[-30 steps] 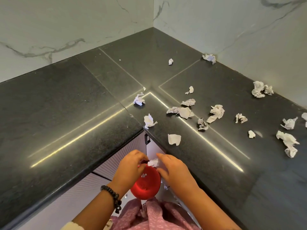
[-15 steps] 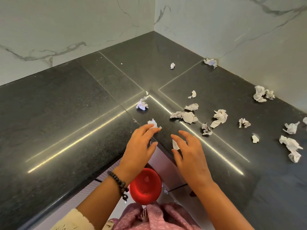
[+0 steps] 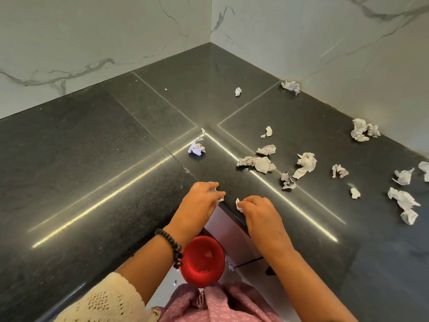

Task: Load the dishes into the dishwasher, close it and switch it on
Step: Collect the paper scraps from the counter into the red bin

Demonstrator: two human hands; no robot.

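Observation:
No dishes or dishwasher show in the head view. My left hand (image 3: 201, 201) lies on the inner corner of the black stone counter (image 3: 97, 173), its fingers curled round a crumpled white paper scrap (image 3: 217, 194). My right hand (image 3: 257, 209) sits just to its right, fingertips pinching another small paper scrap (image 3: 238, 202) at the counter's edge. A red bowl (image 3: 202, 261) is below the counter edge, close to my body, with small paper bits inside it.
Several crumpled paper scraps lie scattered over the right wing of the counter, such as a scrap (image 3: 196, 147) near the corner seam and a long scrap (image 3: 405, 204) at far right. Marble walls (image 3: 325, 47) close the counter behind. Cabinet fronts (image 3: 232, 231) show below.
Both hands rose from over the red bowl to the counter corner. Their fingers, spread half a second ago, have now closed on the two nearest paper scraps.

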